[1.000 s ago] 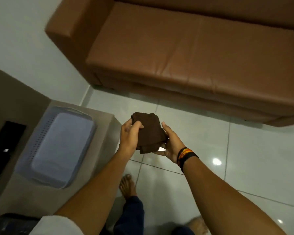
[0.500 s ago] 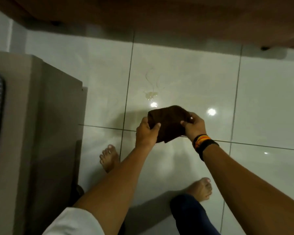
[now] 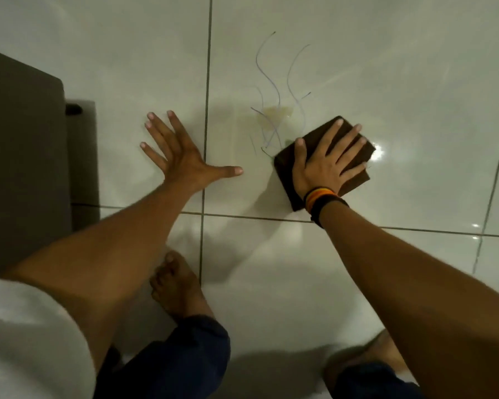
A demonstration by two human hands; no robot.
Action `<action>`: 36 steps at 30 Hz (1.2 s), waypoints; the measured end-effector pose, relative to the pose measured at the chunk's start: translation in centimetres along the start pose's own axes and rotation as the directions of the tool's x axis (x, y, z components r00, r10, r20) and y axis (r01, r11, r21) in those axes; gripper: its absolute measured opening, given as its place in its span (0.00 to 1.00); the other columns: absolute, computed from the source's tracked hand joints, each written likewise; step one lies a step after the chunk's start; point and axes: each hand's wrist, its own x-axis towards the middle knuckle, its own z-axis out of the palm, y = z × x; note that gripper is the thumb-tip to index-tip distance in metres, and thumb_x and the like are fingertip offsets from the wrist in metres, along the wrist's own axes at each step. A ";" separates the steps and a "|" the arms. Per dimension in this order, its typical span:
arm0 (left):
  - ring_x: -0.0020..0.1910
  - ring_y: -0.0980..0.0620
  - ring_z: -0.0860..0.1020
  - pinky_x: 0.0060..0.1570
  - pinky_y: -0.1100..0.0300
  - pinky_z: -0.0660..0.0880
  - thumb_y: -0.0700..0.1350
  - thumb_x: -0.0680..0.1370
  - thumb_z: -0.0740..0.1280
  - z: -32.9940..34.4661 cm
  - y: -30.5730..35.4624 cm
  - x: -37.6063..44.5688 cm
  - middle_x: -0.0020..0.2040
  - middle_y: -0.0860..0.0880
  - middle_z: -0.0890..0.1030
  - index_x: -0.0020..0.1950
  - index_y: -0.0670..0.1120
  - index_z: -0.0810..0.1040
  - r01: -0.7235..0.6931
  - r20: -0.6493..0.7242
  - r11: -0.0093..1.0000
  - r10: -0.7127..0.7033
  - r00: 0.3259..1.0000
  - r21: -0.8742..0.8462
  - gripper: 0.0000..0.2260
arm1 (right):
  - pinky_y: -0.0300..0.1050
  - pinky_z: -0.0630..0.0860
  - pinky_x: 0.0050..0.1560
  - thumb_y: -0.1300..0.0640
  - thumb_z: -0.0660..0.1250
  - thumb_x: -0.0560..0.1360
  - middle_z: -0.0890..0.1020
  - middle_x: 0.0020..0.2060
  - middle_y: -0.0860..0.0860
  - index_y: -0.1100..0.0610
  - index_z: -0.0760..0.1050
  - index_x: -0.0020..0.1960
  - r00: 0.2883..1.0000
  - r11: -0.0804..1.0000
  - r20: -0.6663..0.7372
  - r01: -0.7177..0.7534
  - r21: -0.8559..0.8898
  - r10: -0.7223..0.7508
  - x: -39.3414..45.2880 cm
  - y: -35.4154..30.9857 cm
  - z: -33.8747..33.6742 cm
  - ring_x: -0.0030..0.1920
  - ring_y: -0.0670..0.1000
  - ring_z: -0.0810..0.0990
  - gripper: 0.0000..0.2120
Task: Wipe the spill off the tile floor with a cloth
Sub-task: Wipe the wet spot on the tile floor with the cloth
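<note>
Pressing flat on the cloth, right hand fingers spread; left hand splayed empty on tile floor.

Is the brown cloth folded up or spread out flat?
Folded. The cloth is a thick, small square under the right hand, with layered edges showing.

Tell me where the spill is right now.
In the head view, the yellowish spill sits on the tile floor just up-left of the brown cloth under the right hand.
</note>
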 end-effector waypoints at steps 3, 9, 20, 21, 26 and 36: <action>0.77 0.34 0.23 0.71 0.30 0.25 0.78 0.48 0.76 0.4 0.1 1.6 0.78 0.34 0.22 0.78 0.43 0.22 0.004 0.077 0.999 -0.002 0.997 -0.032 0.84 | 0.77 0.47 0.76 0.36 0.48 0.82 0.50 0.83 0.62 0.55 0.47 0.83 0.988 0.988 -0.097 0.107 -0.114 -0.119 2.9 -3.3 1.6 0.82 0.65 0.47 0.37; 0.76 0.33 0.21 0.71 0.27 0.26 0.71 0.46 0.82 -0.9 -0.1 1.5 0.76 0.34 0.20 0.77 0.42 0.21 0.001 0.165 1.000 0.003 0.986 -0.029 0.86 | 0.75 0.48 0.77 0.40 0.51 0.84 0.51 0.84 0.56 0.49 0.48 0.84 0.652 0.604 0.232 0.757 -0.251 -0.721 -0.7 -1.7 2.4 0.83 0.61 0.48 0.31; 0.76 0.30 0.23 0.69 0.31 0.26 0.68 0.48 0.83 -1.4 0.4 1.6 0.77 0.33 0.22 0.77 0.40 0.21 0.029 0.197 1.000 -0.027 0.980 -0.004 0.86 | 0.81 0.46 0.73 0.39 0.47 0.82 0.48 0.84 0.56 0.48 0.45 0.83 0.970 0.951 -0.032 0.230 -0.207 -0.241 9.9 -7.1 -0.7 0.83 0.61 0.46 0.33; 0.76 0.30 0.23 0.69 0.31 0.26 0.69 0.48 0.83 -1.3 0.4 1.7 0.77 0.33 0.22 0.77 0.40 0.21 0.036 0.196 0.999 -0.036 0.980 0.004 0.85 | 0.81 0.46 0.73 0.40 0.48 0.82 0.50 0.84 0.56 0.48 0.47 0.83 0.949 0.926 -0.020 0.302 -0.225 -0.314 9.9 -8.9 0.0 0.83 0.61 0.48 0.33; 0.76 0.29 0.23 0.70 0.29 0.28 0.69 0.49 0.83 -1.8 0.6 1.6 0.76 0.33 0.21 0.77 0.40 0.21 0.045 0.209 0.999 -0.044 0.977 0.003 0.85 | 0.76 0.48 0.76 0.40 0.50 0.84 0.51 0.84 0.55 0.47 0.48 0.83 0.568 0.487 0.295 0.818 -0.307 -0.769 3.8 -7.2 1.2 0.83 0.61 0.49 0.31; 0.77 0.30 0.25 0.72 0.30 0.30 0.69 0.50 0.83 -1.3 0.6 1.8 0.78 0.33 0.23 0.77 0.41 0.21 0.055 0.180 0.998 -0.061 0.982 0.035 0.84 | 0.78 0.45 0.75 0.39 0.47 0.82 0.46 0.84 0.57 0.49 0.44 0.84 0.973 0.960 -0.028 0.220 -0.173 -0.228 13.3 -9.4 -2.4 0.83 0.61 0.44 0.33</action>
